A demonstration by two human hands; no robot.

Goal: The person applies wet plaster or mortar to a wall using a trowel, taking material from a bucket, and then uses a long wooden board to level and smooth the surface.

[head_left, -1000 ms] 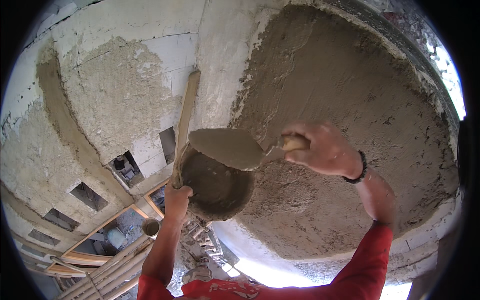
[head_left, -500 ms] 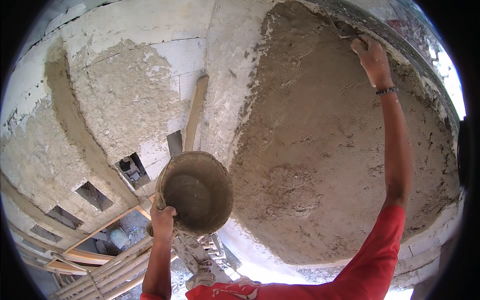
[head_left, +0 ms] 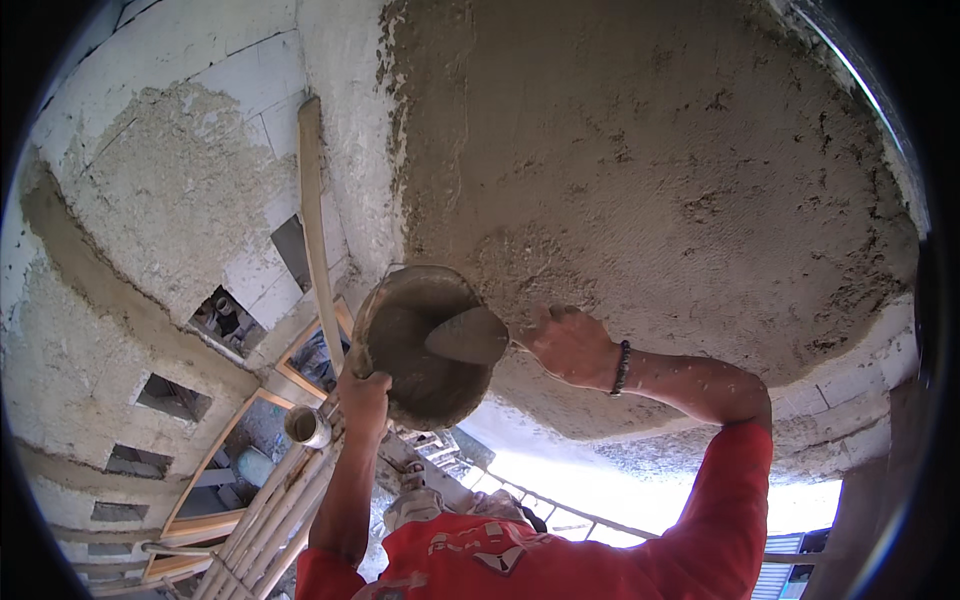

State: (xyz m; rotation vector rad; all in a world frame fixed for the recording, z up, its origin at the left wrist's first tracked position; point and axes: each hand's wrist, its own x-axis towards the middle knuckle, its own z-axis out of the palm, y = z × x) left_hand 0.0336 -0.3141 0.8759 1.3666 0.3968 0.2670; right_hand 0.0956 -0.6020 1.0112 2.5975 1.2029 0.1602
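With its fingers over the rim, my left hand [head_left: 363, 402] grips a mortar-coated bucket [head_left: 420, 288] at its near left side. Grey mortar smears the bucket's inside; how much lies at the bottom is hard to make out. My right hand [head_left: 572, 346], a dark bead bracelet at its wrist, is closed round the handle of a trowel. The trowel's pointed blade [head_left: 468, 336] reaches over the bucket's right side into its mouth. Beyond and to the right spreads a broad surface of damp brown-grey plaster [head_left: 640, 150].
A wooden board [head_left: 314, 220] leans along the pale block wall [head_left: 250, 60] left of the bucket. That wall has several square openings. Lower left are bundled poles [head_left: 262, 520], a white pipe end [head_left: 306, 427] and a wooden frame [head_left: 205, 525].
My right hand has come down from the plaster's far upper edge to the bucket, bringing the trowel over it. The bucket has shifted slightly right in view and tilted; the whole view has turned.
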